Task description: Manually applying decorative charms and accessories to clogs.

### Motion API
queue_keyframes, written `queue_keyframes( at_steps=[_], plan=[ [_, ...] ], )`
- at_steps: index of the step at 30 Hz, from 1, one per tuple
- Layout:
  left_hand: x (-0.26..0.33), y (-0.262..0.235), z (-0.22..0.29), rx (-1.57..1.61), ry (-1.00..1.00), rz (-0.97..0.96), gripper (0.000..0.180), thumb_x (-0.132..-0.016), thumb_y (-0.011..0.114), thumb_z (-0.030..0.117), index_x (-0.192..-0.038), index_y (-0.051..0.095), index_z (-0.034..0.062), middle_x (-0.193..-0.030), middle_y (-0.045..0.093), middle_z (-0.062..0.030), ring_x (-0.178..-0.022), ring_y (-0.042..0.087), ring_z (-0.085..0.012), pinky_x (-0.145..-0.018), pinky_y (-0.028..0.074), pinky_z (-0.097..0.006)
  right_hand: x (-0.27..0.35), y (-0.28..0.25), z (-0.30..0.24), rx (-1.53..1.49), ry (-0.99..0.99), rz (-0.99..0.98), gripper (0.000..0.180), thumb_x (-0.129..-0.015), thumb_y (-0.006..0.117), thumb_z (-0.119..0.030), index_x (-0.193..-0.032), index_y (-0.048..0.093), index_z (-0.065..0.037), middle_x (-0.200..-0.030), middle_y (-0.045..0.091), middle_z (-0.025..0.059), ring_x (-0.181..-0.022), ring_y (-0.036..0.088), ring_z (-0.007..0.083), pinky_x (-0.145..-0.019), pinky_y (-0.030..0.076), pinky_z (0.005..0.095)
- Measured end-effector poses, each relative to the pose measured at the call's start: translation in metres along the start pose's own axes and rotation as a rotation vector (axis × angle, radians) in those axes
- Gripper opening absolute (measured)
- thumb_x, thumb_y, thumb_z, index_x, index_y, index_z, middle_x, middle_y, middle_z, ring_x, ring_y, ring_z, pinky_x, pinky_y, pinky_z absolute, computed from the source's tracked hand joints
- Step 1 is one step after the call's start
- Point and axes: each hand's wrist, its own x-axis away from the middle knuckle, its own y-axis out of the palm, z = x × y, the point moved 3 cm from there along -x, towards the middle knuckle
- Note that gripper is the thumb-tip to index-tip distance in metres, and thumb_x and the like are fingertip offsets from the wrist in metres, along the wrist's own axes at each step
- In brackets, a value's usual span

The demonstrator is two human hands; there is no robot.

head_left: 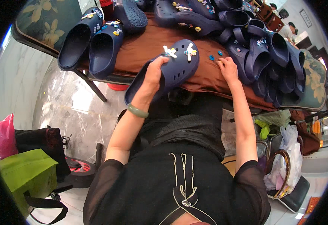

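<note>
My left hand (153,77) grips a navy clog (180,67) by the side of its opening, with the thumb on top and the other fingers hidden. Two white figure charms, one nearer my thumb (170,51) and one nearer the toe (189,51), sit in the clog's upper; several of its holes are bare. My right hand (229,70) rests at the brown cloth (205,77) with its fingertips drawn together; whatever they pinch is too small to make out. Just beyond those fingers lie small blue charms (212,57) on the cloth.
A pair of decorated navy clogs (105,50) stands at the far left. More clogs (259,56) are heaped at the right, and others (188,18) line the back. Below left is a green bag (29,174); a clear plastic bag (289,153) hangs low on the right.
</note>
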Motion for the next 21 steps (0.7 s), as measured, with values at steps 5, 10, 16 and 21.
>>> queue_keyframes(
  at_steps=[5,10,16,21],
  plan=[
    [-0.003,-0.004,0.0,-0.063,-0.025,0.006,0.028,-0.084,0.052,0.022,-0.095,0.06,-0.0024,-0.084,0.064,-0.0089,-0.073,0.063,-0.0175,-0.069,0.05,-0.029,0.01,0.007,-0.003,-0.213,-0.001,0.212,0.023,-0.083,0.063,-0.022,-0.1,0.064,-0.006,-0.097,0.059,0.0118,-0.092,0.055,0.0315,-0.08,0.046,0.0408],
    [0.001,-0.002,0.007,-0.249,0.072,0.051,0.028,-0.085,0.052,0.023,-0.093,0.061,-0.0022,-0.081,0.064,-0.0088,-0.066,0.062,-0.0165,-0.063,0.05,-0.028,0.031,-0.003,-0.012,-0.139,-0.009,0.236,0.022,-0.083,0.062,-0.019,-0.1,0.062,-0.005,-0.095,0.058,0.0117,-0.089,0.054,0.0311,-0.079,0.046,0.0402],
    [0.003,0.004,0.009,-0.183,0.009,0.01,0.028,-0.085,0.051,0.023,-0.092,0.062,-0.0025,-0.081,0.063,-0.0079,-0.07,0.061,-0.0145,-0.064,0.048,-0.027,0.041,-0.003,-0.023,0.018,-0.003,0.267,0.015,-0.085,0.059,-0.017,-0.094,0.061,-0.006,-0.095,0.056,0.0111,-0.088,0.053,0.0306,-0.078,0.045,0.0393],
    [-0.001,-0.005,0.005,-0.231,0.058,0.027,0.029,-0.085,0.051,0.023,-0.093,0.062,-0.0028,-0.083,0.064,-0.0084,-0.071,0.061,-0.0147,-0.064,0.049,-0.027,0.051,-0.016,-0.055,-0.14,-0.002,0.359,0.011,-0.086,0.057,-0.016,-0.09,0.061,-0.007,-0.092,0.056,0.0102,-0.086,0.053,0.03,-0.077,0.044,0.0374]
  ],
)
